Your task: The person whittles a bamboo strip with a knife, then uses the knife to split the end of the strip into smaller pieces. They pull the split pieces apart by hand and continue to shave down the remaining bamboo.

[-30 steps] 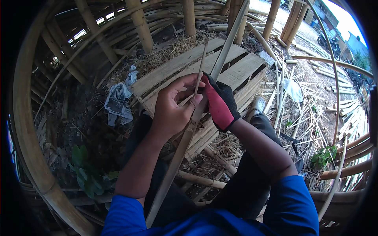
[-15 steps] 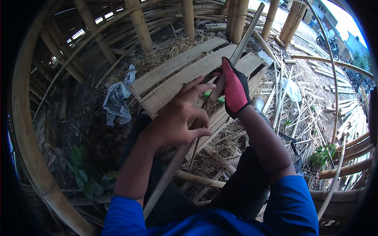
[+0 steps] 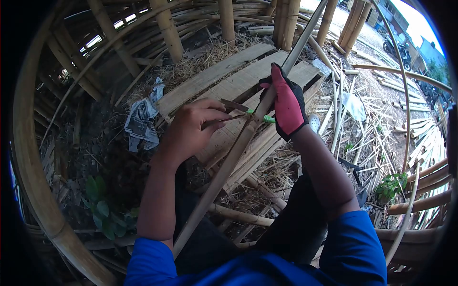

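Note:
My bare left hand (image 3: 194, 125) is closed, its thumb and fingers pinched on a thin brown strip that reaches toward the bamboo pole (image 3: 224, 167). My right hand (image 3: 287, 107), in a pink and black glove, wraps round the upper part of this pole, which slants from my lap to the top right. Between the hands, a green piece (image 3: 269, 119) shows on both sides of the pole, beside a dark, blade-like piece (image 3: 234, 105). Below them is a slatted wooden stand (image 3: 214, 78).
Crumpled printed paper (image 3: 141, 121) lies left of the stand. Upright bamboo posts (image 3: 168, 31) rise behind it. Bamboo scraps and a plastic sheet (image 3: 353, 107) are on the ground at right. A large curved bamboo piece (image 3: 36, 190) borders the left side.
My left hand has moved left and its spread fingers have closed into a pinch. My right hand has shifted slightly up and right with the pole.

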### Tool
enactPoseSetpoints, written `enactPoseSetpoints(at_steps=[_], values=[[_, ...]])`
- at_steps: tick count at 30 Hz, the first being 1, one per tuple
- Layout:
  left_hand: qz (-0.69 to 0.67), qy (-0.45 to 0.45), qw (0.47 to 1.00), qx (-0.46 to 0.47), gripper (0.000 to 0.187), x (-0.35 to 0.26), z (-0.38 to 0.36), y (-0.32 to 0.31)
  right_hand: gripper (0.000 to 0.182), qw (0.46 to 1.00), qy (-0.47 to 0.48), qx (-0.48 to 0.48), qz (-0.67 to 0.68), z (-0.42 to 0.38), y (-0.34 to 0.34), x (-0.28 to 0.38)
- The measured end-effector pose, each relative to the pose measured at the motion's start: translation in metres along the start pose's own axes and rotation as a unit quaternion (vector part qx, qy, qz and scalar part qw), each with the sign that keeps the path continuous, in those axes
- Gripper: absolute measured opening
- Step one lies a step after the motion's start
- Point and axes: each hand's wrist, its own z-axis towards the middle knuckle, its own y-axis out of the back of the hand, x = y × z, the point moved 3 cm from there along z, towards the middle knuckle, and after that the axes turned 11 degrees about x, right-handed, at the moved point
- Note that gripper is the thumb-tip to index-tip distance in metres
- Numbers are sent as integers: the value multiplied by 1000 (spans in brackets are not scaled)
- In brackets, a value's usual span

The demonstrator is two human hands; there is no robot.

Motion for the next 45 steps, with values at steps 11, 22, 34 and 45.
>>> enactPoseSetpoints(at_steps=[11, 22, 34, 45], values=[[-110, 70, 989, -68, 30, 10, 15, -19, 58, 999, 3, 4, -43, -2, -13, -16], [-186, -192, 960, 85, 42, -11, 12, -15, 61, 998, -45, -3, -33, 0, -14, -17], [-230, 46, 968, 88, 26, 0, 5, -3, 57, 1000, -4, -1, -5, -2, -3, 0], [142, -92, 986, -5, 25, -20, 11, -19, 50, 1000, 5, -6, 11, -7, -9, 0]])
